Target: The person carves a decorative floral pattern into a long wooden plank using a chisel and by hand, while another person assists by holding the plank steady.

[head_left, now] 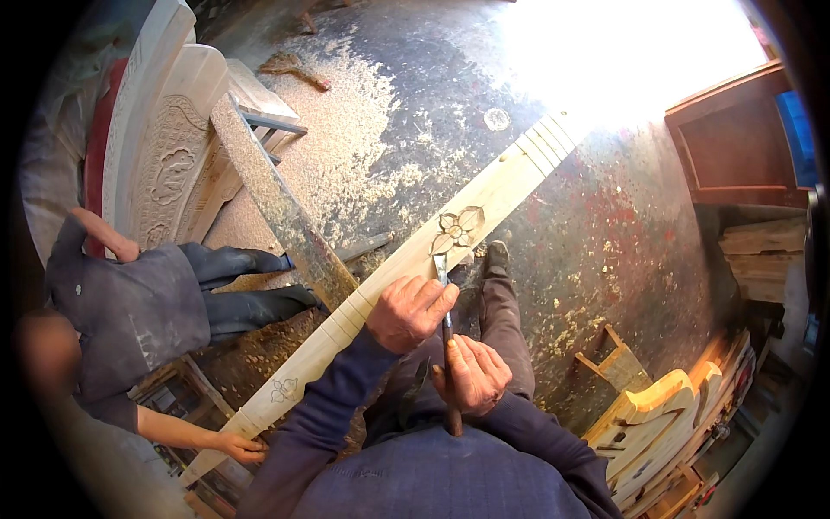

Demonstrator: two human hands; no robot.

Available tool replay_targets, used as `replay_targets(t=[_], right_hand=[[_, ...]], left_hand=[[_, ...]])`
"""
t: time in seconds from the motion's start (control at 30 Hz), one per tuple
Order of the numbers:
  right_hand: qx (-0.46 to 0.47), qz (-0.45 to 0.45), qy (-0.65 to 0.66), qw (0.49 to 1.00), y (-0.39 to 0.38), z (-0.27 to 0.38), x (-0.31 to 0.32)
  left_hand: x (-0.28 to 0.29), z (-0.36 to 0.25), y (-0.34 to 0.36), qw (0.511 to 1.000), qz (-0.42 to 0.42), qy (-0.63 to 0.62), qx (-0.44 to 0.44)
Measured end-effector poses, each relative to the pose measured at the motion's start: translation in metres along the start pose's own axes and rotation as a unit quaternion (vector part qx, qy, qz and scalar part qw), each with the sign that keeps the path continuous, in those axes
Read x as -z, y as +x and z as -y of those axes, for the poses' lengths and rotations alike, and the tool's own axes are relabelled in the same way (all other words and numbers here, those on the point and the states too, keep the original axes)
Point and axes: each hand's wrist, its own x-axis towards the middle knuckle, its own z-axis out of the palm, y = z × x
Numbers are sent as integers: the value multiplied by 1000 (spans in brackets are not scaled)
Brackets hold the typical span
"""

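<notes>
A long pale wooden plank (510,186) runs diagonally from lower left to upper right. A flower shape (458,229) is carved into its middle. My left hand (408,310) rests on the plank and steadies the blade of a chisel (447,333) just below the flower. My right hand (471,374) grips the chisel's dark handle lower down. The blade tip touches the wood at the flower's lower edge. Another person's hand (240,446) holds the plank's near end at lower left.
The other person in dark clothes (130,311) crouches at left. Carved pale wooden panels (169,147) lean at upper left. Sawdust (346,121) covers the dark floor. Cut wooden pieces (666,415) are stacked at lower right, with a reddish cabinet (735,138) at upper right.
</notes>
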Motion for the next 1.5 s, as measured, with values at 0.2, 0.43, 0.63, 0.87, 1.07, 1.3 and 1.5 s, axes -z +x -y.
replay_targets(t=[0.2, 0.43, 0.63, 0.87, 1.07, 1.3, 1.5], right_hand=[[-8, -18, 47, 999, -5, -5, 1], [5, -9, 31, 999, -15, -13, 5], [11, 36, 4, 999, -7, -9, 14], [12, 55, -20, 998, 17, 6, 14], [-1, -16, 63, 998, 16, 4, 6], [3, 4, 56, 998, -4, -5, 11], [12, 30, 37, 999, 0, -1, 14]], left_hand=[[5, 0, 6, 1000, -17, -10, -21], [3, -2, 3, 998, -13, 9, -55], [5, -3, 5, 999, -12, 1, -38], [0, 1, -2, 999, -18, -26, -13], [9, -3, 0, 999, -35, -14, -14], [8, -6, -1, 999, -11, 6, -42], [5, -3, -3, 999, -14, -1, -40]])
